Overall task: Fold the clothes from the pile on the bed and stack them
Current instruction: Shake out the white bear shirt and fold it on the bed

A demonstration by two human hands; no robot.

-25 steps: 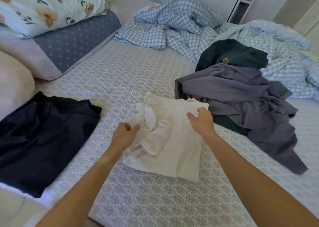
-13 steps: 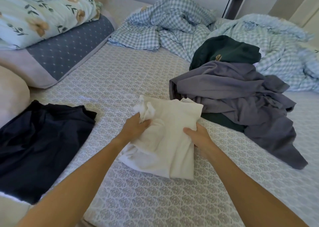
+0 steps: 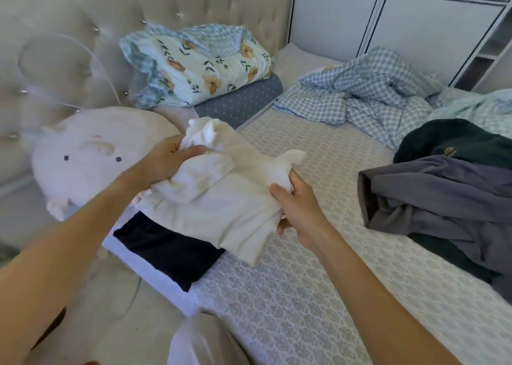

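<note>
I hold a folded white garment [image 3: 221,209] in the air with both hands. My left hand [image 3: 166,162] grips its upper left corner, my right hand [image 3: 296,206] grips its right edge. It hangs partly over a folded dark navy garment [image 3: 169,251] lying flat near the bed's left edge. The unfolded pile sits at the right: a grey garment [image 3: 437,198] on top and a dark green one [image 3: 454,140] behind and under it.
A pink pig-shaped cushion [image 3: 91,156] leans at the tufted headboard [image 3: 194,1]. A floral quilt [image 3: 205,65] lies on a dotted blue pillow [image 3: 243,101]. A checked blue blanket [image 3: 368,93] is bunched at the back. The patterned bedsheet [image 3: 304,281] shows in front.
Both hands lifted the white garment off the sheet and carried it left, over the navy garment. My view swung left, bringing the headboard and pig cushion into sight.
</note>
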